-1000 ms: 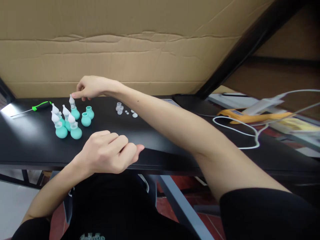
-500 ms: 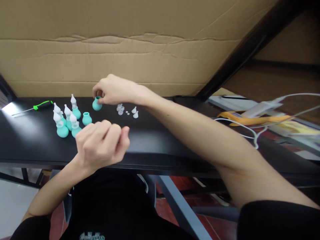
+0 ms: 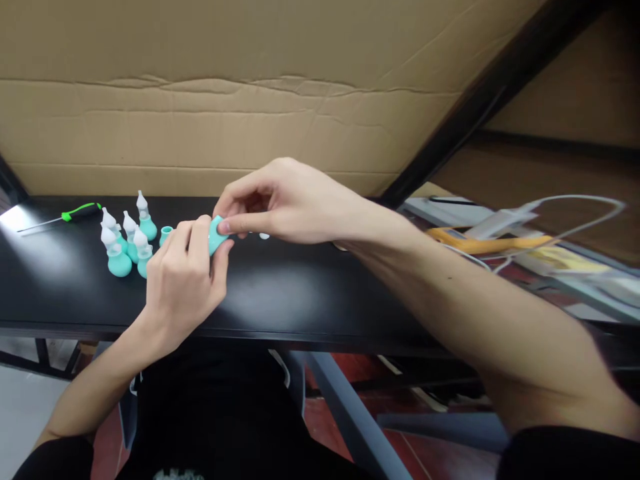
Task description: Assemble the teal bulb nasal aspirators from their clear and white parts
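Cardboard wall (image 3: 250, 80) fills the far side. The black tabletop (image 3: 310, 293) runs the full width below it.

Right hand (image 3: 295, 200) comes in from 4 o'clock, forearm crossing the tabletop. Left hand (image 3: 180, 280) comes up from 7 o'clock, knuckles toward the camera. The two meet over the tabletop, left of centre.

White cable (image 3: 575, 199) loops at 3 o'clock, well apart from the hands.

A group of capped bulbs (image 3: 123, 240), teal with white tips, stands upright at 9 o'clock of the left hand. One bare bulb (image 3: 165, 233) sits just beside them, partly hidden by the left fingers.

Green-handled screwdriver (image 3: 80, 212) lies at 10 o'clock, near the back edge.

Teal bulb (image 3: 216, 235) is lifted off the tabletop and caught between both hands.
- Left grip is wrapped round it, thumb beneath.
- Right grip has forefinger and thumb pressed together on its 3 o'clock end.
- The bulb lies at 1 o'clock of the left hand and 8 o'clock of the right.
- Both hands touch it, but the left covers more.
- Its long axis seems to run 9-to-3. Fingers hide most of it, so that is uncertain.

A small white piece (image 3: 264, 235) rests on the tabletop under the right palm.
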Demonstrator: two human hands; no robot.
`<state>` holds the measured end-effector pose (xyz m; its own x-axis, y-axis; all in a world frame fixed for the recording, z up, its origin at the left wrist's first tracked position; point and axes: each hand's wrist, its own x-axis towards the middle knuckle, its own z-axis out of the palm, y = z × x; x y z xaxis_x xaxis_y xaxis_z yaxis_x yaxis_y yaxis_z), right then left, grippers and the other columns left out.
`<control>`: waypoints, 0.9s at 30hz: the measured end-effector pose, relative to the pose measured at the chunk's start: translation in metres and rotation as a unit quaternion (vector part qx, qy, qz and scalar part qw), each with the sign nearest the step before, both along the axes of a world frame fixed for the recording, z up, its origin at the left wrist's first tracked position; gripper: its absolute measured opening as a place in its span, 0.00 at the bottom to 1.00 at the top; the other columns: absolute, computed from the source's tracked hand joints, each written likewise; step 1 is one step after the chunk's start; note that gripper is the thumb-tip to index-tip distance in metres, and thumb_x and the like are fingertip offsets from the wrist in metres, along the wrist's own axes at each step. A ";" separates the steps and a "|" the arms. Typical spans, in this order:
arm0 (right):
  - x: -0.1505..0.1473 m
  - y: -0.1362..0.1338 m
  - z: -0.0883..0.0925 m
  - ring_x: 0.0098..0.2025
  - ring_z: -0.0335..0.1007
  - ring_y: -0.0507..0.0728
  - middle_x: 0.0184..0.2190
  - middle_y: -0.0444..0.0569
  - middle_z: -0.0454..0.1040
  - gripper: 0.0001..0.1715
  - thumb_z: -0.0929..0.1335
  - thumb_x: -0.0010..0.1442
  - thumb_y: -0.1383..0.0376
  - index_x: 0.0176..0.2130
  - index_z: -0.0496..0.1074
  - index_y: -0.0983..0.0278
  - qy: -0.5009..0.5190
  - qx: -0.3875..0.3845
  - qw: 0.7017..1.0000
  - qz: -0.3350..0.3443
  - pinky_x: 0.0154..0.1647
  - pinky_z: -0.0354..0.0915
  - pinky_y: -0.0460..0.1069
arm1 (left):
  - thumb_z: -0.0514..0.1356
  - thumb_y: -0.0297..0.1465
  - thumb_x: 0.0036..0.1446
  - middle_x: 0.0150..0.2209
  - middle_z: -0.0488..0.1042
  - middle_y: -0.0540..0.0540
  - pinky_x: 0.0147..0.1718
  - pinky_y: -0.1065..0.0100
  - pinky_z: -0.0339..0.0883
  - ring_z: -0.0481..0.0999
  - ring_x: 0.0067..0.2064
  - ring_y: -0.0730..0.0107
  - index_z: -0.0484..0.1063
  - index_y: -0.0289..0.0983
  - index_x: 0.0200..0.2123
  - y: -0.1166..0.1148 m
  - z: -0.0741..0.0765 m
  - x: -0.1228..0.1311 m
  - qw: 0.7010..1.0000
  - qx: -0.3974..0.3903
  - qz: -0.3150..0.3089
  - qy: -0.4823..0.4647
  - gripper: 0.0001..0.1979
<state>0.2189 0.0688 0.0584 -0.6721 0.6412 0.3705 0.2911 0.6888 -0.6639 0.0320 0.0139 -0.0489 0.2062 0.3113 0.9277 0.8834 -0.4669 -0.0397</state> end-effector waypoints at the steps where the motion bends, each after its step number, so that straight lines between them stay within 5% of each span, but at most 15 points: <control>1: 0.001 0.003 -0.003 0.25 0.72 0.50 0.22 0.42 0.79 0.04 0.82 0.57 0.66 0.33 0.87 0.63 0.008 -0.003 1.000 0.010 0.29 0.63 0.48 | 0.58 0.33 0.78 0.43 0.83 0.40 0.38 0.62 0.73 0.84 0.41 0.59 0.73 0.33 0.55 0.000 0.000 -0.001 1.000 -0.001 0.002 0.001 0.11; 4: 0.006 0.019 -0.010 0.28 0.74 0.52 0.27 0.45 0.82 0.08 0.79 0.63 0.59 0.38 0.88 0.62 -0.015 -0.015 1.000 0.021 0.31 0.65 0.49 | 0.57 0.32 0.77 0.40 0.83 0.43 0.35 0.65 0.70 0.83 0.37 0.62 0.74 0.34 0.53 0.001 0.001 -0.002 1.000 0.000 0.015 0.008 0.09; 7: 0.010 0.039 -0.019 0.31 0.75 0.53 0.31 0.48 0.84 0.12 0.74 0.71 0.58 0.41 0.88 0.63 -0.126 0.071 0.986 -0.079 0.36 0.67 0.50 | 0.57 0.30 0.77 0.37 0.82 0.45 0.31 0.65 0.66 0.81 0.34 0.65 0.75 0.34 0.49 0.001 0.002 -0.002 0.999 0.000 0.021 0.026 0.07; 11: 0.010 0.061 -0.034 0.40 0.80 0.62 0.40 0.58 0.86 0.13 0.73 0.72 0.61 0.47 0.87 0.66 -0.320 0.185 0.897 -0.240 0.41 0.65 0.54 | 0.57 0.28 0.78 0.31 0.78 0.49 0.27 0.66 0.60 0.76 0.30 0.68 0.73 0.37 0.40 0.000 0.003 -0.003 0.998 -0.012 0.008 0.055 0.09; 15: 0.009 0.070 -0.042 0.37 0.79 0.61 0.36 0.56 0.85 0.16 0.71 0.74 0.58 0.47 0.87 0.64 -0.370 0.132 0.891 -0.226 0.37 0.64 0.53 | 0.57 0.28 0.78 0.28 0.76 0.50 0.24 0.66 0.55 0.74 0.27 0.69 0.72 0.38 0.36 -0.002 0.004 -0.004 0.996 -0.045 -0.004 0.074 0.13; 18: 0.009 0.070 -0.044 0.38 0.80 0.62 0.37 0.58 0.85 0.15 0.71 0.73 0.60 0.47 0.87 0.65 -0.376 0.139 0.885 -0.237 0.36 0.62 0.53 | 0.61 0.30 0.76 0.37 0.83 0.45 0.26 0.65 0.61 0.81 0.33 0.65 0.76 0.34 0.45 -0.003 0.003 -0.002 0.996 -0.054 -0.006 0.072 0.06; 22: 0.007 0.072 -0.048 0.41 0.82 0.64 0.40 0.60 0.86 0.16 0.71 0.73 0.61 0.50 0.87 0.66 -0.381 0.144 0.882 -0.238 0.37 0.63 0.53 | 0.66 0.30 0.74 0.46 0.85 0.41 0.31 0.65 0.68 0.85 0.41 0.61 0.76 0.30 0.55 -0.003 0.002 -0.001 0.995 -0.059 0.009 0.076 0.11; 27: 0.007 0.078 -0.053 0.45 0.82 0.62 0.44 0.56 0.87 0.12 0.70 0.71 0.68 0.45 0.86 0.65 -0.371 0.142 0.895 -0.202 0.40 0.65 0.51 | 0.66 0.30 0.73 0.41 0.84 0.45 0.27 0.65 0.62 0.83 0.36 0.64 0.77 0.34 0.48 -0.005 0.003 -0.003 0.989 -0.105 0.035 0.098 0.05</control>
<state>0.2258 0.1470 0.0053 -0.5352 0.8381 0.1055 0.8429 0.5381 0.0010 0.0292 0.0091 -0.0460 0.3477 0.5119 0.7855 0.8984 -0.4217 -0.1229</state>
